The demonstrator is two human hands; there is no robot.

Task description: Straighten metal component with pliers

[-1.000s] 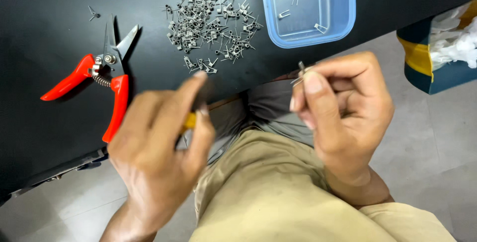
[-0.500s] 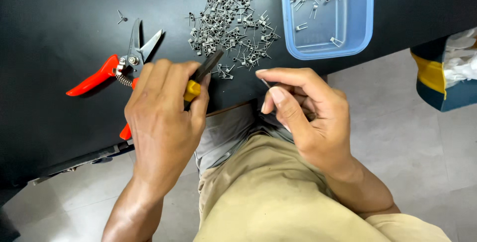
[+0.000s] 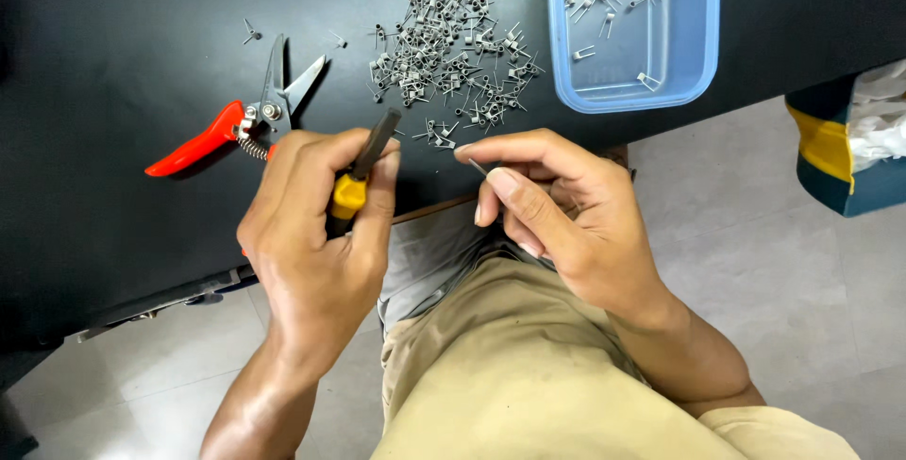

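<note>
Hands at table edge point(image 3: 142, 300): left hand point(image 3: 316, 224) grip closed on pliers point(image 3: 363, 172), right hand point(image 3: 557, 210) pinching wire point(image 3: 478, 167) (open floor below).

A black table point(image 3: 113, 64) carries red-handled shears point(image 3: 247, 125), loose metal clips point(image 3: 451, 50) and a blue tray point(image 3: 694, 54).

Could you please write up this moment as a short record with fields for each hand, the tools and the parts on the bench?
left hand: left hand grips a yellow-and-black hand tool, tip pointing up and to the right
right hand: right hand pinches a thin metal piece between thumb and forefinger
idle tool: red-handled cutters lie on the black table, blades apart
loose parts: pile of small metal parts on the table
container: blue tray at the table edge, with a few similar parts inside
</note>
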